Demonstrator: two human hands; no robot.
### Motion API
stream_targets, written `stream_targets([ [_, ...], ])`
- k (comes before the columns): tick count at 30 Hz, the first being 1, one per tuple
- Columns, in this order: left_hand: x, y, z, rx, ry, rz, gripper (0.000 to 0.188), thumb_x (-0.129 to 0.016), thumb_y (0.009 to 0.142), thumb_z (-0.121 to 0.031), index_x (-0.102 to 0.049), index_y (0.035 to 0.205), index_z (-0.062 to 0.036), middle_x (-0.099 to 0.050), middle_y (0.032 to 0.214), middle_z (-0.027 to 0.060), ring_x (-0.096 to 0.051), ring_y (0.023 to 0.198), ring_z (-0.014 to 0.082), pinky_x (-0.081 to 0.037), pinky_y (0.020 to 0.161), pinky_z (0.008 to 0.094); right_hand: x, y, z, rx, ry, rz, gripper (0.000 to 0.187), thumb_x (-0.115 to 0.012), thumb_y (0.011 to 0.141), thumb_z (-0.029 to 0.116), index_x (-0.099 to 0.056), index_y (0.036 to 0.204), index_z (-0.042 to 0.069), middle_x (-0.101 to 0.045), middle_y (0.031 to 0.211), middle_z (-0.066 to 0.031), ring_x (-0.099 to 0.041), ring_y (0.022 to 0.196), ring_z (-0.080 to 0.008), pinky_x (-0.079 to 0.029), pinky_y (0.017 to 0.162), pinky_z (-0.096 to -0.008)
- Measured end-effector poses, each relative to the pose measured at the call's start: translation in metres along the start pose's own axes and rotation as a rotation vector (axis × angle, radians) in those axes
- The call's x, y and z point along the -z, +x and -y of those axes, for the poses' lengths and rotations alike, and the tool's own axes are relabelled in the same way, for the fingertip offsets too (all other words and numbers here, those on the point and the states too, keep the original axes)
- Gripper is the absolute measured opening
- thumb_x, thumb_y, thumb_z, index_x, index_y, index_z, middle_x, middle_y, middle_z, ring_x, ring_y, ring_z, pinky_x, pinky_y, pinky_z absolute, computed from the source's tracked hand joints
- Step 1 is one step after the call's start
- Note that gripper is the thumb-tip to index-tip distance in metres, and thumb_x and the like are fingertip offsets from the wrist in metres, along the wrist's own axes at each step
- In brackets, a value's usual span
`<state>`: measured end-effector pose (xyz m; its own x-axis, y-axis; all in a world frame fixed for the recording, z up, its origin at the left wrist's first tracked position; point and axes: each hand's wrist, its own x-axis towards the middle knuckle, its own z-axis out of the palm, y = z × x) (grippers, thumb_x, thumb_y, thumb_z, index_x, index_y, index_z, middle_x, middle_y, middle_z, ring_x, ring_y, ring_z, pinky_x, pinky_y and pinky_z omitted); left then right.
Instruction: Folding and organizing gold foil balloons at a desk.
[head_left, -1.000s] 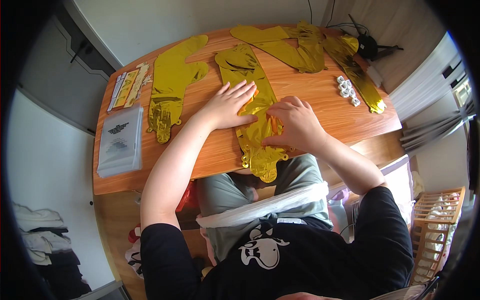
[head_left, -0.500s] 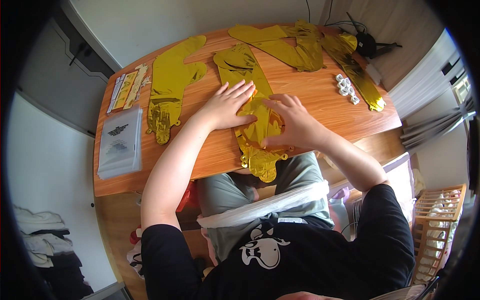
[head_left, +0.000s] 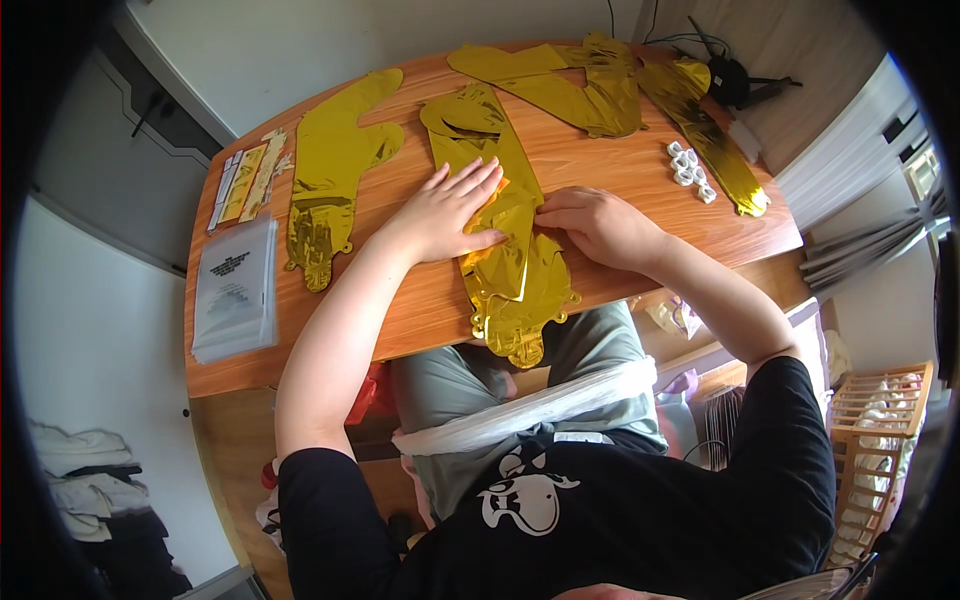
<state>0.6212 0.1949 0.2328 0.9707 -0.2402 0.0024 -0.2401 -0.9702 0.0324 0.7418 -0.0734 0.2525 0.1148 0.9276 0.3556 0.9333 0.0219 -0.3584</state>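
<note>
A flat, uninflated gold foil balloon (head_left: 505,275) lies before me, its tabbed lower end hanging over the near table edge. My left hand (head_left: 445,212) is spread flat on its left side, fingers stretched out. At the balloon's right edge, my right hand (head_left: 605,232) is closed, thumb and fingertips pinching the foil. A fold runs down the foil between the two hands. Left of my forearm lies another flat gold foil balloon (head_left: 338,150), apart from both hands.
More gold foil balloons (head_left: 605,100) lie along the far right side. Small white rings (head_left: 686,172) cluster near them. At the left are a stack of clear plastic bags (head_left: 232,290) and some paper strips (head_left: 243,182). A black router (head_left: 732,86) occupies the far right corner.
My right hand has gone from spread over the balloon to closed at its right edge. The foil there has shifted and lies more folded. The left hand stays flat.
</note>
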Motion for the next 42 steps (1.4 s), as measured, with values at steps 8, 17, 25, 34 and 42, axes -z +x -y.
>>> stream_targets([
  [8,0.009,-0.015,-0.014,-0.030,-0.022,0.047,0.098,-0.050,0.097,-0.069,-0.012,0.166,-0.0117,-0.013,0.173,0.0105,-0.013,0.160,0.0262,-0.010,0.129,0.0497,0.004,-0.013,0.015,0.085,-0.025,0.067,0.039,-0.064,0.090,0.008,-0.065,0.128,0.003,-0.067,0.125,-0.0168,-0.063,0.117,-0.0343,-0.051,0.102,-0.0428],
  [17,0.008,-0.031,-0.033,-0.050,-0.034,0.058,0.100,-0.047,0.096,-0.073,-0.012,0.166,-0.0100,-0.015,0.172,0.0122,-0.012,0.160,0.0276,-0.010,0.129,0.0521,0.017,-0.037,0.058,0.008,0.004,0.220,0.079,-0.075,0.080,0.014,-0.044,0.152,0.011,-0.051,0.139,-0.0183,-0.053,0.128,-0.0375,-0.047,0.108,-0.0449],
  [25,0.003,-0.043,-0.048,-0.034,-0.179,-0.079,0.087,-0.046,0.101,-0.063,-0.014,0.166,-0.0140,-0.011,0.173,0.0111,-0.008,0.160,0.0300,-0.008,0.127,0.0574,-0.004,-0.053,0.052,0.085,-0.283,0.222,0.083,-0.081,0.078,0.023,-0.046,0.153,0.022,-0.048,0.141,-0.0122,-0.049,0.132,-0.0318,-0.046,0.109,-0.0456],
  [34,0.021,-0.083,-0.074,-0.307,-0.107,0.026,0.127,-0.071,0.069,-0.081,-0.023,0.165,-0.0133,-0.023,0.170,0.0138,-0.018,0.158,0.0338,-0.015,0.127,0.0579,-0.007,-0.059,0.055,0.052,-0.300,0.204,0.084,-0.079,0.078,0.020,-0.044,0.155,0.023,-0.048,0.143,-0.0118,-0.048,0.134,-0.0318,-0.045,0.111,-0.0455],
  [42,0.022,-0.095,-0.088,-0.246,-0.090,0.097,0.104,-0.074,0.072,-0.018,-0.026,0.163,-0.0075,-0.025,0.170,0.0136,-0.021,0.158,0.0306,-0.021,0.128,0.0481,-0.013,-0.063,0.051,0.046,-0.137,0.017,0.068,-0.077,0.077,0.012,-0.051,0.140,0.007,-0.058,0.138,-0.0149,-0.056,0.130,-0.0340,-0.047,0.109,-0.0461],
])
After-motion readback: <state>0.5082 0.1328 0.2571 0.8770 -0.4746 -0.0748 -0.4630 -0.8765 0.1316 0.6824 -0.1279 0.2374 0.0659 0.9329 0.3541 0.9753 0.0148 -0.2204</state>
